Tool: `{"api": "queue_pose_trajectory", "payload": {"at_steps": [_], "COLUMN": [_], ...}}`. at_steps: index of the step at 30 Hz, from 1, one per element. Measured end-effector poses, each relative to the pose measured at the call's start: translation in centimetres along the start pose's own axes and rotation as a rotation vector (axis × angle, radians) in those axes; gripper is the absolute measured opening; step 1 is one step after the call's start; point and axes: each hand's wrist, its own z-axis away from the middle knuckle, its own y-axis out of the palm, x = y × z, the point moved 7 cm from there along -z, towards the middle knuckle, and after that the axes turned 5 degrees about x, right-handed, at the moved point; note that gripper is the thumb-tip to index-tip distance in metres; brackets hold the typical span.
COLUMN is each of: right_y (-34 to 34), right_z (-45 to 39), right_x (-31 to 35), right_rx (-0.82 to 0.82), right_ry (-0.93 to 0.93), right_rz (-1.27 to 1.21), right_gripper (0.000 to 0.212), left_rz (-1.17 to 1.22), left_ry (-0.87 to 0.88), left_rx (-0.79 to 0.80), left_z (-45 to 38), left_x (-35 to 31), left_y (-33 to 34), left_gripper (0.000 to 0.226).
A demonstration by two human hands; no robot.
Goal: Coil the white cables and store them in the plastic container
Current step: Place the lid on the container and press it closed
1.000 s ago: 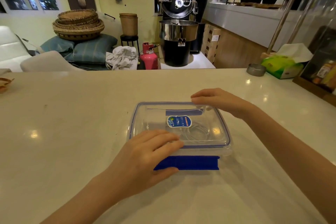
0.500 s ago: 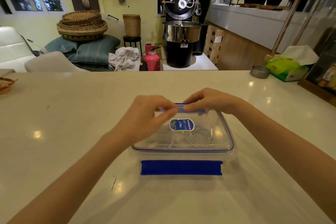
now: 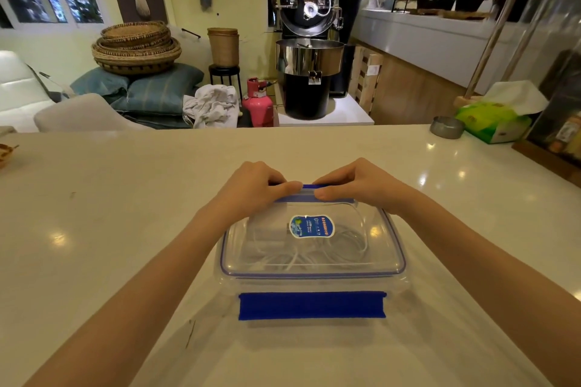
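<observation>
White cables (image 3: 301, 253): coiled loosely inside the plastic container (image 3: 311, 273), at centre frame, seen through the clear lid (image 3: 371, 248). I judge them light and limp, apt to spring out of their coil if the lid comes off.
Left hand (image 3: 251, 190): at the far edge of the container, left of centre. I see the fingers curled over the far blue latch (image 3: 309, 191), thumb tip pressed on its near side.
Far blue latch: between the two hands, only a short strip showing.
Right hand (image 3: 361, 187): right of centre, mirroring the other, fingers curled over the same latch and thumb against it.
Near blue latch (image 3: 311, 305): lower centre, lying flat on the counter (image 3: 94, 229), so I take it as not yet snapped.
Handling: I judge the container stiff, light and smooth-walled, likely to slide on the glossy counter when pushed. I would hold it by its rim or corners and press each latch along its full length.
Stage: I reckon the cables are stored and closing is in hand.
Right edge: metal dish (image 3: 446, 130) and tissue box (image 3: 493, 122), well apart from the work.
</observation>
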Motion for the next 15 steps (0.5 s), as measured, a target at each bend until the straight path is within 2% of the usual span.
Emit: {"api": "queue_pose_trajectory", "payload": {"at_steps": [4, 11, 13, 15], "right_y": [-0.1, 0.0, 0.1, -0.3], "right_z": [0.0, 0.3, 0.5, 1.1], "right_x": [0.0, 0.2, 0.5, 1.3], "right_rx": [-0.027, -0.03, -0.038, -0.129], "right_ry": [-0.03, -0.026, 0.008, -0.004], "right_rz": [-0.004, -0.002, 0.08, 0.25], "right_gripper": [0.013, 0.017, 0.023, 0.03], "left_rz": [-0.053, -0.091, -0.124, -0.165], "left_ry": [0.058, 0.06, 0.069, 0.123], "left_rx": [-0.064, -0.076, -0.107, -0.155], "left_z": [0.0, 0.2, 0.5, 1.4], "left_x": [-0.4, -0.5, -0.8, -1.5], "left_y": [-0.4, -0.4, -0.7, -1.1], "left_gripper": [0.036, 0.037, 0.033, 0.031]}}
